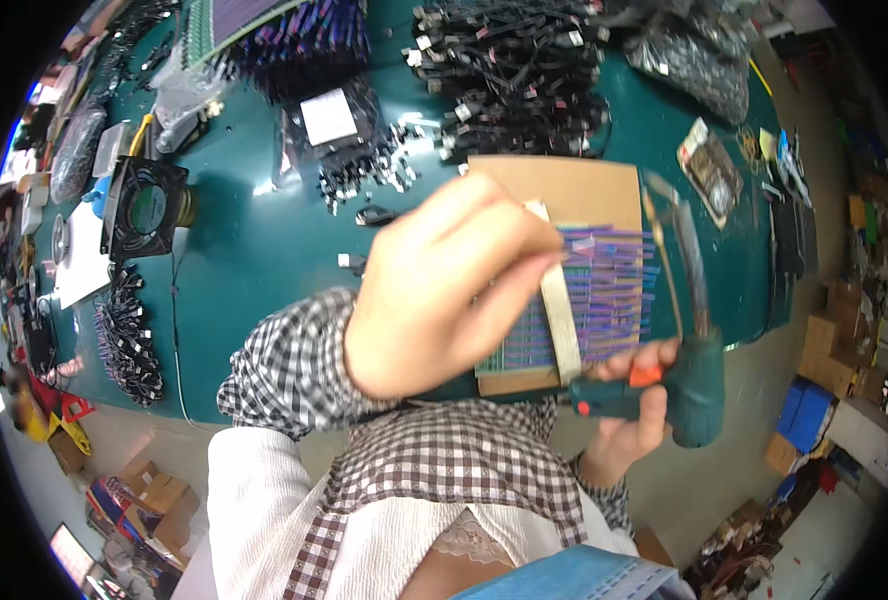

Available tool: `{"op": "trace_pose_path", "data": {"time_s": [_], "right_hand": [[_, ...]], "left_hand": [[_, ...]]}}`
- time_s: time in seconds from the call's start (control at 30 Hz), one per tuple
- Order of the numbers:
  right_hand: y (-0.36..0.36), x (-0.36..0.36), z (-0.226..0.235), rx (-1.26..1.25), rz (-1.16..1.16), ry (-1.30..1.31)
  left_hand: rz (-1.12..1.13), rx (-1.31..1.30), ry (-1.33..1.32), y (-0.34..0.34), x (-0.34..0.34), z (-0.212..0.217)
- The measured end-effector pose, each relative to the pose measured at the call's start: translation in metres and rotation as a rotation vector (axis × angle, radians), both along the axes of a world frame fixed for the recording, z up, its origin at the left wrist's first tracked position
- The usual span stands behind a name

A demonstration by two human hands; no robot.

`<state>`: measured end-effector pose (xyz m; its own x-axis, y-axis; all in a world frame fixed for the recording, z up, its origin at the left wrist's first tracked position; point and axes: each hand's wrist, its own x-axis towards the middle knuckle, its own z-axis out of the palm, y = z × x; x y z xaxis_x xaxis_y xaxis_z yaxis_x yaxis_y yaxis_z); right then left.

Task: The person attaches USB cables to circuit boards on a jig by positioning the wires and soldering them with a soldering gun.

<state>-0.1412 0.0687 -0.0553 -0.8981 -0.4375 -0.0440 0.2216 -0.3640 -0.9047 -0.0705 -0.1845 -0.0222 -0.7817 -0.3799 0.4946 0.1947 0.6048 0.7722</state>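
Note:
My left hand [449, 285], in a checked sleeve, hangs large over the work with thumb and fingers pinched together. What lies in the pinch is too blurred to make out. Its fingertips are by a row of purple-blue wires [609, 290] laid side by side on a piece of cardboard [564, 185]. Across these wires runs a pale flat bar [561, 325]. At the right, my right hand [639, 400] grips a dark green soldering gun [699, 390] with a red trigger. Its metal tip and thin feed tube point away from me, beside the wire ends.
A green table [244, 230] carries a small black fan [147, 208] at the left and cable bundles [129, 335] near its edge. Farther back lie a heap of black cables [509, 70], loose small connectors [364, 175] and clear plastic bags [699, 65]. Boxes [829, 345] stand beyond the right edge.

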Motion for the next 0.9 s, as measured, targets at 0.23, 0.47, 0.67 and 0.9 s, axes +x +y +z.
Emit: {"op": "trace_pose_path", "data": {"time_s": [0.23,0.47,0.67,0.9], "right_hand": [[-0.046,0.0,0.016,0.319,0.193,0.237],[-0.047,0.013,0.002,0.257,0.081,0.037],[-0.034,0.023,0.0,0.248,0.065,0.067],[-0.028,0.011,-0.011,0.319,0.16,0.201]], "left_hand": [[-0.092,0.332,-0.189,0.058,0.035,-0.024],[-0.068,0.991,-0.221,0.087,0.04,-0.042],[-0.088,0.972,-0.227,0.09,0.046,-0.051],[-0.131,0.836,-0.316,0.086,0.046,-0.053]]}}
